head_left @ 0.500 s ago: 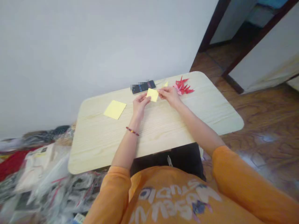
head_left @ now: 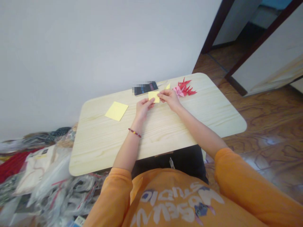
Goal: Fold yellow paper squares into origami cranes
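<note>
Toward the far edge of the table point(head_left: 165, 135), just above the middle of the frame, we hold a small yellow paper point(head_left: 154, 96) between both hands. Our left hand point(head_left: 143, 107) pinches its left edge with thumb and fingertips. Our right hand point(head_left: 169, 98) pinches the right edge the same way, so both hands are closed on the paper and neither is free. The paper sits low over the wood; we cannot tell whether it touches. Gripping it from two sides, we judge, makes it taut and lets its edges line up.

A flat yellow sheet point(head_left: 116, 111) lies left of the left hand, well apart, seemingly set aside within reach. Behind the hands a dark phone point(head_left: 145, 88) lies flat near the wall, clear of the working spot. To the upper right of the right hand, red folded figures point(head_left: 186, 87) are bunched together, with a pink folded figure point(head_left: 178, 91) nearest our fingers and a small yellow fold point(head_left: 168, 86) just beside the phone. A beaded bracelet point(head_left: 134, 132) circles the left wrist. At the lower left of the frame, plastic bags point(head_left: 47, 183) are heaped beside the table.
</note>
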`<move>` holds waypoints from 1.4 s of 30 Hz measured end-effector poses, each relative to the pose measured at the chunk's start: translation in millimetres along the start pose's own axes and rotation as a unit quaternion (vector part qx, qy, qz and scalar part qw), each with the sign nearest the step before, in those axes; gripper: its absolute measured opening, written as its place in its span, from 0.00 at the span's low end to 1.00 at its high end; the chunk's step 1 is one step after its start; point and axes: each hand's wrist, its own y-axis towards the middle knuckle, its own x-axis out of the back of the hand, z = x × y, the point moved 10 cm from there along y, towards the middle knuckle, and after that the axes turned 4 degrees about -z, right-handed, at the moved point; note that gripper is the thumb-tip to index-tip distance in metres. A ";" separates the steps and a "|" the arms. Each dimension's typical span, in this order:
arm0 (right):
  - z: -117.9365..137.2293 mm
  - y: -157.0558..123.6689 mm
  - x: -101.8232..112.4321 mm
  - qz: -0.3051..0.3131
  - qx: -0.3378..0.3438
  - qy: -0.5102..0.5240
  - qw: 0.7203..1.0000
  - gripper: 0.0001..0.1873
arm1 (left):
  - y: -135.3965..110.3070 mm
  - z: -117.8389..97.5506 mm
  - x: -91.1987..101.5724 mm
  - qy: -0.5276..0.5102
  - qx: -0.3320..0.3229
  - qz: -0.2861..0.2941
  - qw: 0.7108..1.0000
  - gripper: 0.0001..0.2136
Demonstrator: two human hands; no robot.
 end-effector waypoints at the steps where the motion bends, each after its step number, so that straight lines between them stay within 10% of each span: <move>1: 0.0 1.5 2.6 -0.008 0.002 -0.002 1.000 0.10 | -0.2 -0.1 -0.4 0.011 0.001 0.002 1.000 0.15; 13: -9.5 8.0 15.7 -0.054 -0.013 0.000 0.998 0.12 | -0.2 -3.6 -5.5 0.029 0.018 0.066 0.997 0.08; 27: -25.3 -7.8 -4.6 0.035 -0.128 0.014 0.991 0.16 | 6.5 9.2 13.0 -0.051 0.034 -0.049 0.997 0.08; 42: -14.9 -4.1 -7.9 0.050 -0.052 -0.011 0.997 0.15 | 7.8 7.1 19.6 -0.059 0.027 -0.075 0.995 0.08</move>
